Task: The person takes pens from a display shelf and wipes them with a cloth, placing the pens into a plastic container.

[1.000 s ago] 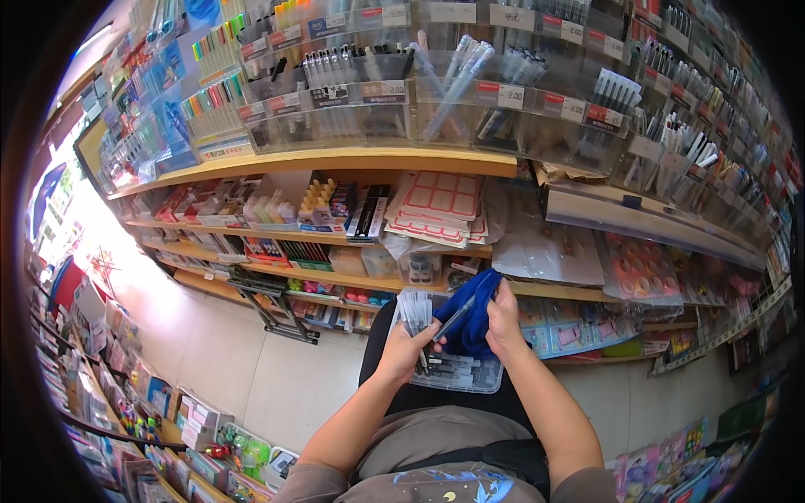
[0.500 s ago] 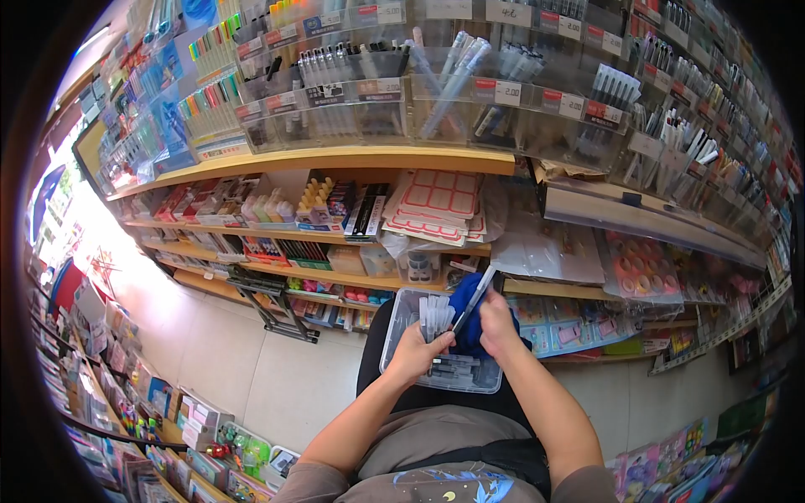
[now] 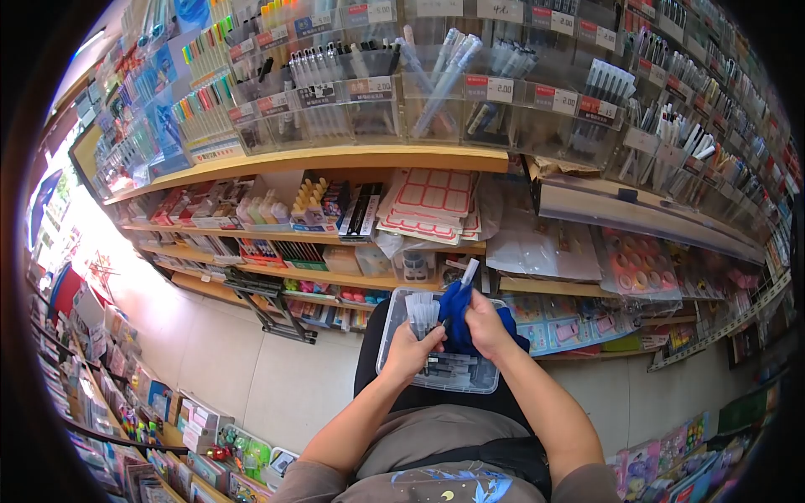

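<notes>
My left hand (image 3: pixel 408 352) is closed round a bundle of clear, white-ended pens (image 3: pixel 422 308) over a clear plastic box (image 3: pixel 388 331) on my lap. Bunched in my right hand (image 3: pixel 486 327) is a blue cloth (image 3: pixel 458 308), wrapped about a single pen (image 3: pixel 470 272) whose pale end sticks out above it. The pen's lower part is hidden by the cloth, and its other end seems to point towards my left fingers. More pens (image 3: pixel 457 369) lie in the bottom of the box, below my hands.
Clear pen racks (image 3: pixel 360 109) with price tags rise ahead above a wooden shelf edge (image 3: pixel 335 168). Lower shelves hold boxed stationery and red-bordered label sheets (image 3: pixel 432 197). A black folding stand (image 3: pixel 268 302) is on the floor at left; goods racks (image 3: pixel 201 419) stand behind it.
The blue cloth now wraps the single pen, which was bare along its upper length before. My right hand has moved slightly left and down; my left hand keeps the bundle.
</notes>
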A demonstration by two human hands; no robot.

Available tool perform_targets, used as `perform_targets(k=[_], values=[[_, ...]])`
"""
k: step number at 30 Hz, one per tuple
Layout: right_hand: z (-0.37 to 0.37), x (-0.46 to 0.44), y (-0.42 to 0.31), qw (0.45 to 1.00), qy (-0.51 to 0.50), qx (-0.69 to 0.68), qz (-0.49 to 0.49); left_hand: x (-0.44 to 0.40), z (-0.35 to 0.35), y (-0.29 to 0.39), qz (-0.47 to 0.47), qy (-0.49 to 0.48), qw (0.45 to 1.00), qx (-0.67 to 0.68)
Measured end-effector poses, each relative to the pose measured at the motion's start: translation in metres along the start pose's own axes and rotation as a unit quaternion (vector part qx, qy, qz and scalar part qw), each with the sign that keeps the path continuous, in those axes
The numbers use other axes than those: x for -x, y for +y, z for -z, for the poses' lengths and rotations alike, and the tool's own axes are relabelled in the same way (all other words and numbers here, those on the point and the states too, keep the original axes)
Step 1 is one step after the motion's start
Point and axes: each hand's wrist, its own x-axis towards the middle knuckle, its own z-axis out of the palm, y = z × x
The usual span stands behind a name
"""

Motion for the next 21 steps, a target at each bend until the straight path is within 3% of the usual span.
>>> perform_targets(k=[3,6,7,9,11,15,18,21], values=[[-0.008,0.003,0.002,0.994,-0.081,0.062,-0.043,0.001,0.000,0.002,-0.005,0.025,0.999,0.035],[-0.008,0.000,0.008,0.991,-0.084,0.101,-0.022,0.003,0.001,0.001,0.007,0.027,0.998,0.052],[-0.009,0.003,0.006,0.993,-0.059,0.089,-0.049,0.003,0.002,0.001,0.004,0.030,0.999,0.040],[-0.001,-0.001,0.015,0.992,-0.019,0.128,0.006,0.002,0.003,0.001,0.001,0.034,0.999,0.017],[-0.005,0.003,0.006,0.993,0.002,0.116,0.007,-0.002,0.005,0.002,-0.034,0.059,0.995,0.074],[0.006,-0.003,0.024,0.945,-0.097,0.313,0.016,-0.002,-0.001,0.016,-0.099,0.044,0.986,0.125],[0.002,-0.001,0.017,0.917,-0.112,0.381,-0.032,-0.003,0.004,0.015,-0.099,0.037,0.985,0.139],[-0.007,0.004,0.008,0.899,-0.135,0.416,0.012,-0.004,0.008,0.009,-0.114,0.071,0.976,0.173]])
